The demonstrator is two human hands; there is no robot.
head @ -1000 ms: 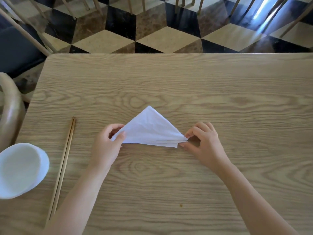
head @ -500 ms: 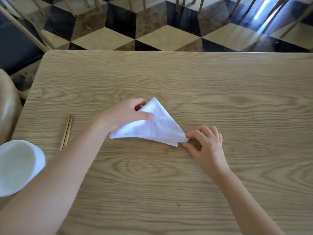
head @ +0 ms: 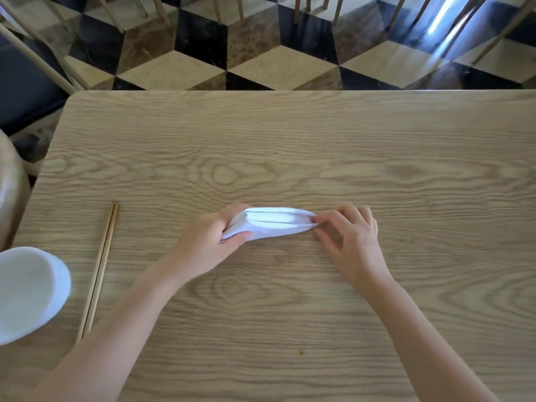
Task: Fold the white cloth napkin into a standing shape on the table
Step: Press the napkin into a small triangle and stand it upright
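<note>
The white cloth napkin [head: 275, 223] is folded into a narrow, long shape, lifted on edge near the middle of the wooden table [head: 290, 146]. My left hand [head: 211, 242] grips its left end, thumb below and fingers wrapped behind. My right hand [head: 348, 239] pinches the pointed right tip between thumb and fingertips. The napkin's upper layers bow apart a little, showing a shallow hollow between them.
A pair of wooden chopsticks [head: 100, 268] lies to the left of my left arm. A white bowl [head: 27, 291] sits at the table's left edge. Chair legs and a checkered floor lie beyond the far edge [head: 290, 92].
The flat triangle has been turned up and closed into a narrow shape. My left hand moved from the upper corner down to the left end. My right hand stayed on the right tip.
</note>
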